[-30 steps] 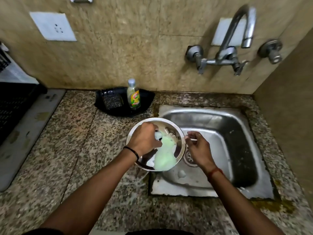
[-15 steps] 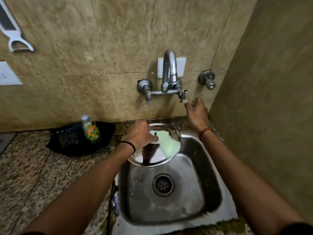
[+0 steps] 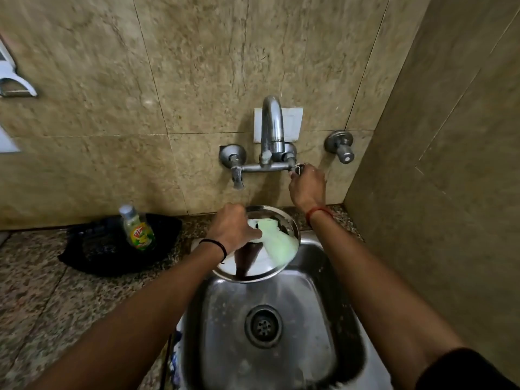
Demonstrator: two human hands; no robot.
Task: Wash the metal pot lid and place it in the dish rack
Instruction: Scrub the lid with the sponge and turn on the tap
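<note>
Change over the preceding second. The right hand point(image 3: 307, 187), which first rested at the rim of the metal pot lid point(image 3: 257, 243) and then rose open-fingered toward the tap point(image 3: 271, 142), has now reached the tap's right-hand valve handle point(image 3: 298, 168), its fingertips closed on it. The left hand point(image 3: 235, 230) has carried the lid, with the pale green cloth point(image 3: 277, 242) pressed inside it, from over the worktop edge left of the tap to the back of the sink point(image 3: 270, 333), directly beneath the spout. The lid now tilts toward the viewer.
</note>
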